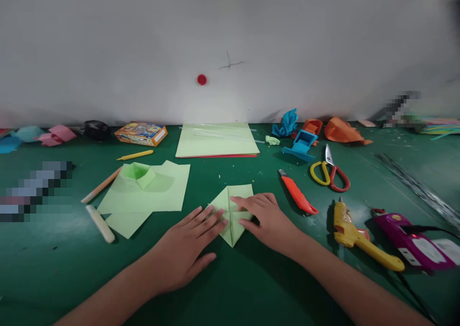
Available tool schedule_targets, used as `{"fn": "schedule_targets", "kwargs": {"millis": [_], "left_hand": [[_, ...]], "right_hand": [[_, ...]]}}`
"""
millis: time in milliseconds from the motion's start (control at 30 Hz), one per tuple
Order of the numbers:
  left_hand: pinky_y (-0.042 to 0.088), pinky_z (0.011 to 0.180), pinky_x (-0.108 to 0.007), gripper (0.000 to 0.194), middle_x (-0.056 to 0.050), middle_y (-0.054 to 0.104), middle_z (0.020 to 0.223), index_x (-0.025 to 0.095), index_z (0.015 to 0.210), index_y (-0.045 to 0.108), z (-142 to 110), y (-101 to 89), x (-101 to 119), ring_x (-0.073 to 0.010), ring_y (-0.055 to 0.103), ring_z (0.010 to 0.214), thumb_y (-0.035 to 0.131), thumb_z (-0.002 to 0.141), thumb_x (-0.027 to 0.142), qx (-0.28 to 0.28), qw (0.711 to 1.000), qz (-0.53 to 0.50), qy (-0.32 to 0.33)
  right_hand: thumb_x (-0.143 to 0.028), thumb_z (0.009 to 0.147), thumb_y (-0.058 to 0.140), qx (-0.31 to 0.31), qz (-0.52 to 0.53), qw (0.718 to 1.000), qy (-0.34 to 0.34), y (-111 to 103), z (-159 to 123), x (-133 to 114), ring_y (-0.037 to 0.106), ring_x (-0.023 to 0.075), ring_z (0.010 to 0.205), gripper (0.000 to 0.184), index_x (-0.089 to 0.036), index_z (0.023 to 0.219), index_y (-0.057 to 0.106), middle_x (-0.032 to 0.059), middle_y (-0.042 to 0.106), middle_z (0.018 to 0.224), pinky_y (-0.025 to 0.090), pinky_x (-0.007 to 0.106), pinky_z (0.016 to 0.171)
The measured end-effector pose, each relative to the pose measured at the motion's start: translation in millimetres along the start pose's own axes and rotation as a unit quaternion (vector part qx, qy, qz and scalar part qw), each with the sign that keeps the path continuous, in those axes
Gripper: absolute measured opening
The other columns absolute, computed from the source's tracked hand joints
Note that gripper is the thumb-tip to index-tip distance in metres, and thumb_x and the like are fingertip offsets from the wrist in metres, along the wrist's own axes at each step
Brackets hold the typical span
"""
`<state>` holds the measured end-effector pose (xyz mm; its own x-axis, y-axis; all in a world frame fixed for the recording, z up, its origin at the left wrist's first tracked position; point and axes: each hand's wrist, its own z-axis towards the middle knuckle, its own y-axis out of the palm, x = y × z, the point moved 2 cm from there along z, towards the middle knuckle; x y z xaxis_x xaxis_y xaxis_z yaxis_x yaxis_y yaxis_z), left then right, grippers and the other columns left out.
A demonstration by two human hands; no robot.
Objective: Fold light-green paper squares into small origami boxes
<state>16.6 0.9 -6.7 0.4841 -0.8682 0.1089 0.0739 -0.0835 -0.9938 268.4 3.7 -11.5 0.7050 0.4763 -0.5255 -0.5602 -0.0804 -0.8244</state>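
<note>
A folded piece of light green paper (235, 229) lies flat on the green table in front of me, with crease lines crossing at its middle. My left hand (189, 244) rests on its left side, fingers stretched out and the tips on the paper. On the right side, my right hand (269, 220) touches the paper, its index finger extended near the centre crease and the thumb apart below. Left of my hands, a small folded green paper box (138, 175) sits on light green sheets (168, 196).
At right lie an orange cutter knife (298, 194), scissors (329, 168), a yellow glue gun (359, 240) and a purple power strip (409, 240). A paper stack (217, 141) lies by the wall. At left are a yellow pen (135, 155), a pencil (102, 185) and a pale stick (100, 224).
</note>
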Motion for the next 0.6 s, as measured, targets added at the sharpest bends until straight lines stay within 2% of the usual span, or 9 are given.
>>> {"fn": "schedule_targets", "kwargs": {"millis": [67,233,433,600], "left_hand": [[0.023,0.126,-0.05,0.067,-0.004,0.021,0.169,0.027,0.165,0.012,0,0.2,0,-0.0292,0.024,0.155,0.042,0.106,0.041,-0.003,1.0,0.005,0.001],[0.025,0.125,-0.053,0.066,-0.003,0.019,0.17,0.031,0.164,0.013,0,-0.2,1,-0.0306,0.024,0.155,0.043,0.106,0.04,-0.003,1.0,0.009,0.001],[0.023,0.124,-0.06,0.071,-0.003,0.013,0.171,0.034,0.164,0.015,-1,-1.0,10,-0.0368,0.019,0.155,0.046,0.103,0.052,-0.005,1.0,-0.009,-0.019],[0.022,0.123,-0.063,0.068,-0.002,0.014,0.171,0.038,0.162,0.021,0,-0.6,15,-0.0393,0.019,0.155,0.049,0.102,0.053,0.006,0.999,-0.019,-0.027]], "right_hand": [[-0.019,0.094,0.064,0.006,-0.008,1.0,0.018,0,2,-2,0.06,0.0241,0.111,0.059,-0.033,0.148,0.047,0.0026,0.072,0.116,0.036,0.045,0.099],[-0.022,0.096,0.061,0.005,-0.018,0.999,0.031,2,4,-5,0.058,0.0253,0.112,0.051,-0.031,0.145,0.052,0.0044,0.071,0.117,0.036,0.045,0.098],[-0.019,0.097,0.054,0.014,-0.033,0.999,0.027,5,5,-8,0.055,0.0268,0.114,0.048,-0.032,0.143,0.054,0.006,0.069,0.122,0.035,0.046,0.097],[-0.019,0.098,0.05,0.019,-0.055,0.998,0.034,8,5,-12,0.053,0.0285,0.112,0.045,-0.031,0.141,0.057,0.0078,0.067,0.124,0.035,0.048,0.096]]}}
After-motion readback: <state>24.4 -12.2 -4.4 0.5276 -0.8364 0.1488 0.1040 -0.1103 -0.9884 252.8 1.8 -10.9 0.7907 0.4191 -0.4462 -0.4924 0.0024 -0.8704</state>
